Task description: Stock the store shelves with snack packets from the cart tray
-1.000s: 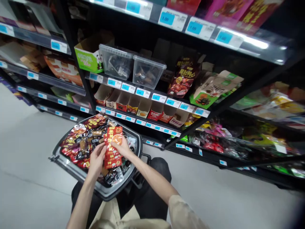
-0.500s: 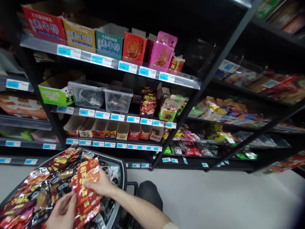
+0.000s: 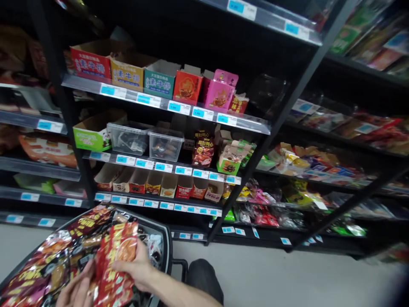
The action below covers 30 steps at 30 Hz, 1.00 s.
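My two hands hold a red snack packet (image 3: 115, 264) over a dark shopping basket (image 3: 167, 251) at the bottom left. My right hand (image 3: 137, 267) grips the packet's right edge. On its left edge rests my left hand (image 3: 76, 291), partly cut off by the frame. The basket is heaped with several shiny red and black snack packets (image 3: 60, 260). Facing me is a black shelf unit with coloured display boxes (image 3: 153, 81) on one shelf.
Two clear plastic tubs (image 3: 145, 141) and a green carton (image 3: 91, 133) stand on the middle shelf. Small open cartons (image 3: 159, 185) line the shelf below, behind blue price tags. More packaged snacks fill the shelves to the right (image 3: 306, 170). Grey floor (image 3: 287, 277) lies in front.
The view has tilted up from the basket towards the shelves, bringing a higher shelf of boxes into sight. Both hands stay on the red packet, now low in the frame.
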Tool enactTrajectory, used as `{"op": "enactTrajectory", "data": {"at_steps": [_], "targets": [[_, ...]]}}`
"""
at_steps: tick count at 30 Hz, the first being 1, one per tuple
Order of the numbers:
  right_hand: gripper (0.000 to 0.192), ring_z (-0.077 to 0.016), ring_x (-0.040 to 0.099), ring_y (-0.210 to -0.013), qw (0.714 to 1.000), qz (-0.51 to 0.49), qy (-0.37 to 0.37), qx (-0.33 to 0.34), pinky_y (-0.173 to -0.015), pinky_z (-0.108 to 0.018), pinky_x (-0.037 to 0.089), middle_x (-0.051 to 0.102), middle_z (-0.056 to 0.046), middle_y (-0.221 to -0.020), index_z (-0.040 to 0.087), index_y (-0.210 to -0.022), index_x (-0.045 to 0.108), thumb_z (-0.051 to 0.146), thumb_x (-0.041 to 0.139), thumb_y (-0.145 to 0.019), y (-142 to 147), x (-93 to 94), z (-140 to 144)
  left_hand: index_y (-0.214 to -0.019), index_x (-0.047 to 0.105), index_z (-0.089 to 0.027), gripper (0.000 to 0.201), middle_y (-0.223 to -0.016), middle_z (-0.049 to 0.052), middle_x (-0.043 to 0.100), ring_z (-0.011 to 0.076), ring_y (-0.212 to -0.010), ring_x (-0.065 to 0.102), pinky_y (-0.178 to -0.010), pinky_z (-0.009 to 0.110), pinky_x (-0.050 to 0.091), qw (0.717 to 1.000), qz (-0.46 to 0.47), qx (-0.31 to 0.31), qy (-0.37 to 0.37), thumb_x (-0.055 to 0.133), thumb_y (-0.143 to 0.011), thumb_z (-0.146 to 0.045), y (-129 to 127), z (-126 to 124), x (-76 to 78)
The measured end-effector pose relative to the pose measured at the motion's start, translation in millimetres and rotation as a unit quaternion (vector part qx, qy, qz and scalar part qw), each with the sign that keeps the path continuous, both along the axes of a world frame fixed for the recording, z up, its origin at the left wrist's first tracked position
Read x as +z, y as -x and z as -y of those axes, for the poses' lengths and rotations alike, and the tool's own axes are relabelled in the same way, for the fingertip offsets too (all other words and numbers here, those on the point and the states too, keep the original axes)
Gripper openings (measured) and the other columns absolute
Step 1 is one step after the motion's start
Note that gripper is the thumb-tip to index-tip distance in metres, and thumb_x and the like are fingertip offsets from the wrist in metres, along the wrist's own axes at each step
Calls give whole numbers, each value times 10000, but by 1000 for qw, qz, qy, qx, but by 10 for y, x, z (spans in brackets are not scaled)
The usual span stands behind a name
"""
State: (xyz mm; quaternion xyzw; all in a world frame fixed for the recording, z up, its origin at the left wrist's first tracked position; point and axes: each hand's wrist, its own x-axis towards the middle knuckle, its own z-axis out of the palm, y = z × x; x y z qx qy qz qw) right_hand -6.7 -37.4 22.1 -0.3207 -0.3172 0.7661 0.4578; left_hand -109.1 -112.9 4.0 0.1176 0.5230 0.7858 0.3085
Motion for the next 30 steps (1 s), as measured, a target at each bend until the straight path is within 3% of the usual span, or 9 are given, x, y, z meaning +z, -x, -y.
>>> {"op": "enactTrajectory", "data": {"at_steps": [2, 3, 6, 8, 10, 18, 22, 26, 30], "targets": [[906, -267, 740, -959, 997, 0, -5, -75, -915, -416, 581, 772, -57, -1039, 215, -1102, 574, 335, 1021, -323, -58, -19, 27, -946, 698, -263, 215, -1298, 1, 724, 286, -1358, 567, -1153, 484, 467, 982, 172, -56, -48, 703, -812, -431, -51, 37, 154], [834, -247, 740, -914, 993, 19, -13, -112, -893, -404, 589, 773, -43, -1005, 219, -1074, 571, 373, 1008, -380, -100, -29, 52, -918, 701, -249, 179, -1302, 4, 724, 261, -1349, 576, -1167, 466, 451, 964, 251, -55, -72, 637, -856, -404, -95, 56, 221], [626, -215, 730, -817, 978, 106, -92, -152, -840, -377, 598, 771, -46, -932, 194, -1013, 601, 414, 949, -541, -224, -53, 126, -977, 726, -186, 245, -1259, 70, 741, 235, -1253, 645, -1157, 457, 449, 909, 391, -68, -124, 494, -929, -249, -262, 63, 332], [514, -201, 717, -739, 969, 154, -151, -117, -790, -357, 601, 762, -50, -839, 169, -943, 630, 396, 926, -590, -269, -55, 151, -984, 732, -149, 250, -1177, 106, 765, 242, -1148, 697, -1102, 445, 495, 891, 420, -64, -160, 498, -941, -228, -356, 14, 331], [474, -193, 707, -690, 963, 185, -180, -81, -735, -340, 602, 757, -55, -804, 154, -902, 647, 369, 927, -585, -286, -41, 157, -946, 736, -136, 191, -1041, 96, 789, 218, -1002, 735, -1033, 391, 534, 891, 422, -38, -162, 563, -911, -210, -418, -47, 301], [430, -184, 701, -688, 968, 176, -174, -40, -716, -335, 603, 758, -64, -824, 140, -869, 671, 355, 919, -591, -290, 3, 166, -859, 694, -161, 136, -876, 21, 749, 173, -846, 712, -902, 317, 541, 910, 388, 14, -146, 713, -731, -201, -505, -102, 199], [469, -184, 705, -713, 974, 158, -158, -19, -748, -351, 608, 757, -51, -846, 151, -923, 665, 328, 928, -577, -240, 1, 256, -857, 661, -193, 146, -885, -19, 707, 151, -845, 680, -850, 270, 517, 942, 304, 28, -143, 705, -719, -214, -520, -78, 185], [534, -198, 715, -751, 979, 147, -133, -55, -779, -375, 614, 764, -56, -895, 159, -969, 660, 340, 935, -549, -204, 69, 257, -877, 670, -213, 144, -947, -3, 694, 174, -902, 661, -853, 270, 504, 993, 87, -24, -70, 698, -819, -342, -438, 7, 196], [477, -200, 715, -743, 978, 154, -133, -47, -763, -360, 613, 763, -58, -869, 155, -920, 673, 349, 925, -564, -200, 37, 208, -1113, 705, -215, 335, -1211, 73, 702, 246, -1140, 638, -1041, 362, 470, 986, -137, -98, -3, 564, -954, -475, -292, 79, 189]]}}
